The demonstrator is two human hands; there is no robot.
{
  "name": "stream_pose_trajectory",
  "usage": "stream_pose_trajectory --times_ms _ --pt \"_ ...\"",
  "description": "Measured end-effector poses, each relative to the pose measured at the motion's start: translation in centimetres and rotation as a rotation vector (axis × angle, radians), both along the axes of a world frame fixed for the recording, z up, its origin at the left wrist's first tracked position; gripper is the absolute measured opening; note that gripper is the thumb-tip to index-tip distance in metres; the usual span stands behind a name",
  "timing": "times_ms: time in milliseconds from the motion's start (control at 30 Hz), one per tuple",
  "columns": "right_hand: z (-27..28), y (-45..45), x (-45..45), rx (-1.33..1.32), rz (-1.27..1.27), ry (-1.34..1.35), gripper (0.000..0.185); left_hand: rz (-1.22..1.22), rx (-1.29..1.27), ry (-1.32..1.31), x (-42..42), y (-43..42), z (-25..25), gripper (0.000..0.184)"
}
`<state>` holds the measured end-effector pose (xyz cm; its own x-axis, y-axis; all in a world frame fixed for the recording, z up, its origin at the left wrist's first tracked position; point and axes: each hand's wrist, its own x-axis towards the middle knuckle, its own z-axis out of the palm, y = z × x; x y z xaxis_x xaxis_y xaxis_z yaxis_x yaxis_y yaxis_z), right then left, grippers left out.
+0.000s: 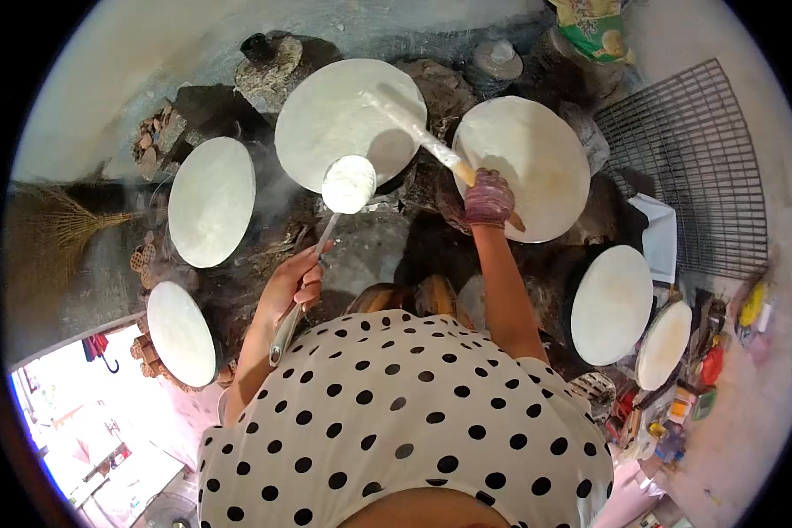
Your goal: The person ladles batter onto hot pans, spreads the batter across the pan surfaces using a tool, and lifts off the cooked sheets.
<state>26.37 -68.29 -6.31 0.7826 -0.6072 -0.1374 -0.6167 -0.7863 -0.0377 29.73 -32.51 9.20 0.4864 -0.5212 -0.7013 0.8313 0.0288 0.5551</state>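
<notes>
My left hand (295, 286) is closed around the long handle of a ladle (349, 185), whose bowl is full of thick white batter. The bowl hangs over the near edge of a large round griddle (326, 106) with a white layer on top. In a purple knitted glove, my right hand (489, 199) grips a flat wooden spatula (418, 130). White batter coats its long blade, and the tip reaches over the same griddle. Just behind the glove is a second round griddle (541, 158), also covered in white, with faint tan patches.
More white-topped round griddles stand at the left (211, 202), lower left (181, 336), and right (613, 304). A wire rack (691, 167) leans on the right wall beside a white container (656, 233). A straw broom (84, 220) lies far left. Steam hangs near the left griddles.
</notes>
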Motion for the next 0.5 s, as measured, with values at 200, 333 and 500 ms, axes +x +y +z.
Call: stream_pose_trajectory --times_ms 200,333,500 --pt "4.0 -2.8 -0.1 -0.231 0.011 -0.117 0.021 0.001 -0.044 0.025 1.0 0.5 -0.1 0.037" --pt "7.9 -6.4 0.4 -0.187 0.02 -0.046 0.023 -0.082 -0.028 -0.18 0.4 0.1 3.6 0.037" --pt "8.3 -13.2 0.4 0.005 -0.11 -0.016 0.045 -0.224 0.02 -0.329 -0.2 -4.0 1.8 0.035"
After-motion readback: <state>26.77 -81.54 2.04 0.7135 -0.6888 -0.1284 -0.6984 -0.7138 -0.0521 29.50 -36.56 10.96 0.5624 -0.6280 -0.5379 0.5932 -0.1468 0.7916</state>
